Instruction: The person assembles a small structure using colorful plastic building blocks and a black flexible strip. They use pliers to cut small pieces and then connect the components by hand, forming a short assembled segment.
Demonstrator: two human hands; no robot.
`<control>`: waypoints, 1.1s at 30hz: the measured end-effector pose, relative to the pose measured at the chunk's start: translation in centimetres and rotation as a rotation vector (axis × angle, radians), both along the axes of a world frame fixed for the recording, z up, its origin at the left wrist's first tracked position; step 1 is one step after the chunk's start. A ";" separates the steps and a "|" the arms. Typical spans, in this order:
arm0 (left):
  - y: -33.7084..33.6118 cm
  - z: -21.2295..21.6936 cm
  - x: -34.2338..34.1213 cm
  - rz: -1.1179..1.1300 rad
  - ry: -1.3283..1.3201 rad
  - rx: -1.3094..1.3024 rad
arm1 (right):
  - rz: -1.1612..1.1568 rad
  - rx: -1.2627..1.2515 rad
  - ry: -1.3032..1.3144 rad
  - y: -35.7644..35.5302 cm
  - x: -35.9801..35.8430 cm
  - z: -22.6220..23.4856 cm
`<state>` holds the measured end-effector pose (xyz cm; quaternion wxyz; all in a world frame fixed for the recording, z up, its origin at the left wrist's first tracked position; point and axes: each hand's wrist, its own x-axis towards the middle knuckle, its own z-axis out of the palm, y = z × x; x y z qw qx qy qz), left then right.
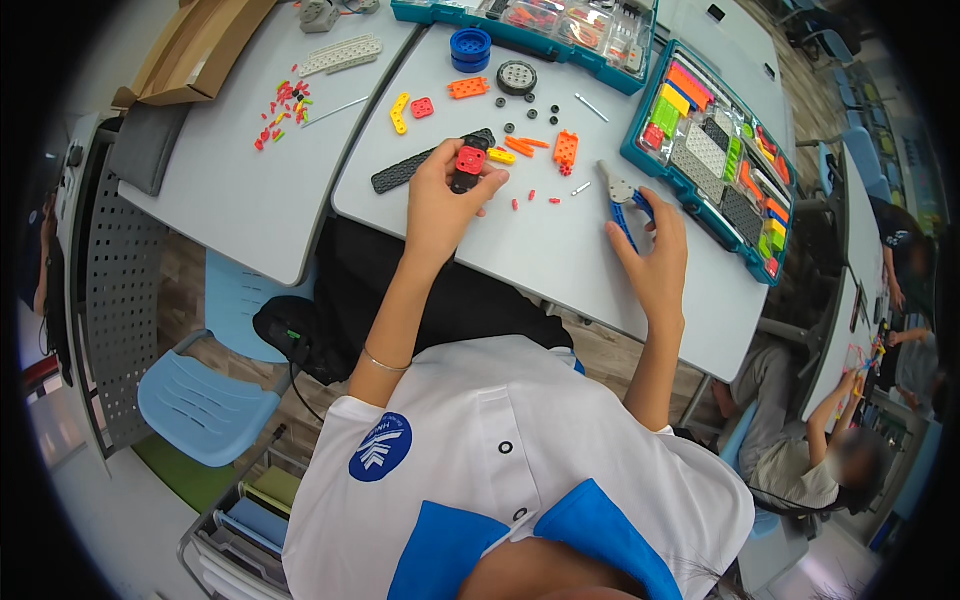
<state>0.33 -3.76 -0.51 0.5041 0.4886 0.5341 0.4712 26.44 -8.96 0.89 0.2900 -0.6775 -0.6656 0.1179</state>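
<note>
My left hand (pixel 440 200) is closed round a small black building-kit assembly with a red plate (pixel 470 160) on its face. Behind it a long black perforated beam (pixel 398 176) lies slantwise on the table, and a yellow piece (pixel 501 157) shows just to the right. At the right, my right hand (pixel 655 250) has its thumb and fingers curled about the blue handles of a grey-headed plier-like tool (pixel 621 190), whose jaws point away from me. Several small red pegs (pixel 532 195) and a grey pin (pixel 580 189) lie between the hands.
Orange frames (pixel 566 148), a grey-black wheel (pixel 517 78) and blue rims (pixel 470 46) lie farther back. A teal parts case (pixel 630 150) bounds the right, another teal case (pixel 600 72) the back. On the left table are loose coloured pegs (pixel 285 112) and a cardboard box (pixel 195 60).
</note>
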 end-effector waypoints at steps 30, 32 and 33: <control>-1.1 -3.9 -0.7 0.302 -0.321 0.334 | 0.343 -0.458 -0.206 -2.2 -2.7 -14.0; -1.4 -4.3 -0.6 0.366 -0.202 0.322 | 0.327 -0.456 -0.237 -2.1 -2.4 -14.4; -1.4 -4.4 -0.7 0.371 -0.116 0.343 | 0.319 -0.456 -0.248 -2.2 -2.3 -14.5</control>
